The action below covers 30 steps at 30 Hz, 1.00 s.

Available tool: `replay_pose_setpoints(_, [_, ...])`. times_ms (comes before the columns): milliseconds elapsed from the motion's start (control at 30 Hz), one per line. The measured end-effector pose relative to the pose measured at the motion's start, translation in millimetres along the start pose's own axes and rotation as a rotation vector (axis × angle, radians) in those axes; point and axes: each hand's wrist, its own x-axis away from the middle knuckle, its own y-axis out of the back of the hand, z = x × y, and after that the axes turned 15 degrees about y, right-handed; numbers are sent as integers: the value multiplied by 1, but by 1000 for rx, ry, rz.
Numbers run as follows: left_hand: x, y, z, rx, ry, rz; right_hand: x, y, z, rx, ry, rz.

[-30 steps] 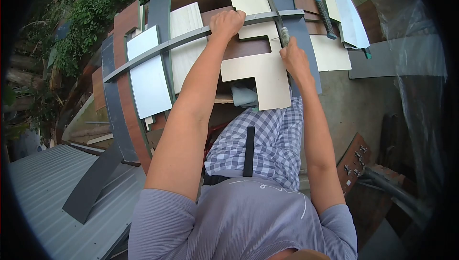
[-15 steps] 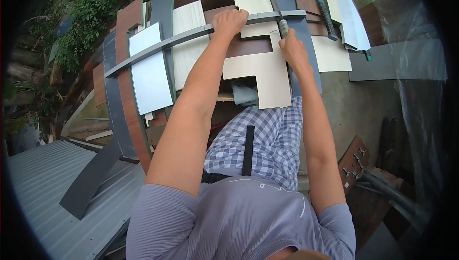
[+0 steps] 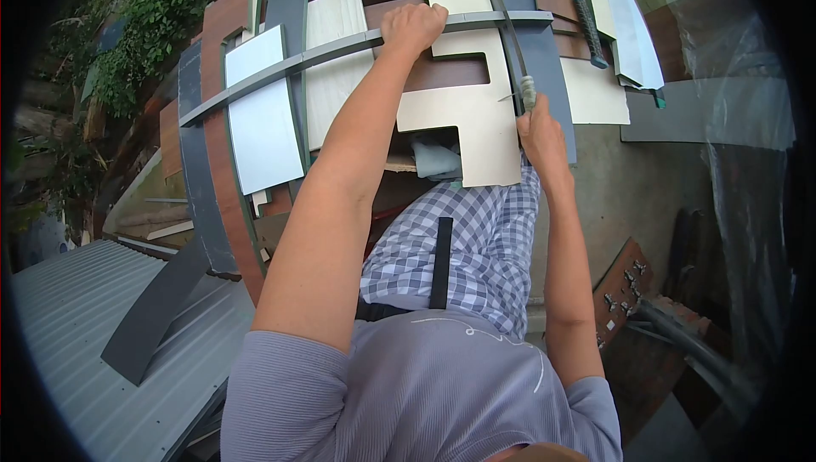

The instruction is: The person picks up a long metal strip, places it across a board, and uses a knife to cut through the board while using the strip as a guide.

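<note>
A long grey metal bar (image 3: 336,43) lies across several boards. My left hand (image 3: 413,27) is closed around its middle and presses on it. My right hand (image 3: 544,133) grips the pale handle of a saw (image 3: 512,44), whose long blade points away from me and crosses the bar near its right end. Under the bar, beside the blade, are a cream board (image 3: 493,122) with rectangular cutouts and a dark grey board (image 3: 552,92).
A hammer (image 3: 585,20) with a blue handle lies on boards at the upper right. White board (image 3: 265,113) and brown board (image 3: 223,156) are on the left. Corrugated metal sheet (image 3: 76,309) is at the lower left, and clear plastic (image 3: 735,164) hangs at the right.
My right hand has drawn the saw back toward me, so more blade shows beyond the handle. My left hand stays on the bar, and the whole view has shifted slightly.
</note>
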Motion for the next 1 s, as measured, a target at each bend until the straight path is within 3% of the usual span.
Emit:
replay_pose_setpoints(200, [1,1,-3,-63,19,-43,-87,-7,10,27,114,-78])
replay_pose_setpoints(333, [0,4,-4,-78,35,-8,-66,-5,7,18,125,-70])
replay_pose_setpoints(500, [0,-1,1,8,6,1,13,2,7,28,-52,59])
replay_pose_setpoints(600, [3,-2,0,5,0,1,19,4,5,11,-18,34])
replay_pose_setpoints(800, [2,0,0,-10,-2,-15,-67,2,8,29,82,-15])
replay_pose_setpoints(1000, [1,0,0,-7,-3,-38,-57,-4,4,3,96,-49])
